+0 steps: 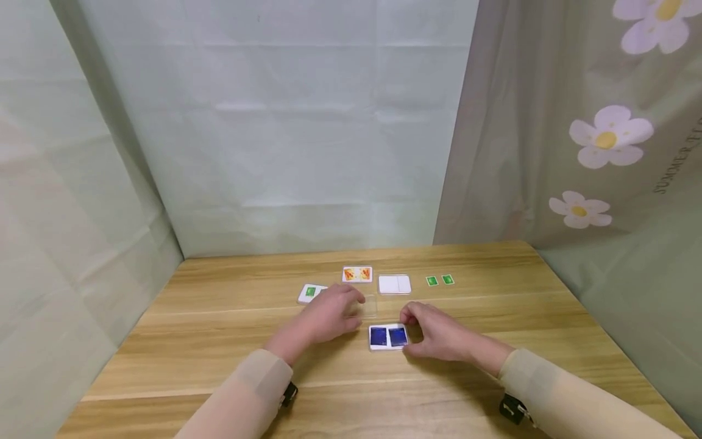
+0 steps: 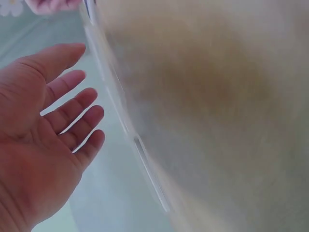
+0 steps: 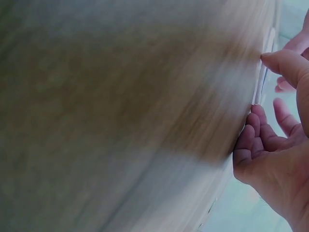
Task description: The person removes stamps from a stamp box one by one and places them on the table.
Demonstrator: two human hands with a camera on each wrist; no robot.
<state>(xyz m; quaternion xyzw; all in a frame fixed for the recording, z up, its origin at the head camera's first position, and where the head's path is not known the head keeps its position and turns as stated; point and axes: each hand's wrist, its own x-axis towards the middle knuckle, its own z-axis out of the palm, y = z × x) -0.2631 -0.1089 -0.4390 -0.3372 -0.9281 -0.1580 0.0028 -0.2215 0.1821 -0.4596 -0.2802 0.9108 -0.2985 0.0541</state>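
In the middle of the wooden table lies a flat white card case (image 1: 388, 346) with two dark blue pictures side by side. My right hand (image 1: 441, 335) holds its right end, thumb at the near corner and a finger at the far corner. The right wrist view shows that thumb (image 3: 285, 63) and the curled fingers low at the tabletop. Behind the blue case lies a clear, see-through rectangle (image 1: 368, 306). My left hand (image 1: 329, 314) hovers over its left side with fingers spread and relaxed. A white case with a green picture (image 1: 311, 292) is partly hidden behind that hand.
Toward the back of the table (image 1: 247, 341) lie a case with orange pictures (image 1: 358, 274) and a plain white case (image 1: 394, 284). Two small green cards (image 1: 440, 280) sit to their right. Hanging cloth (image 1: 307, 152) closes in the back and sides.
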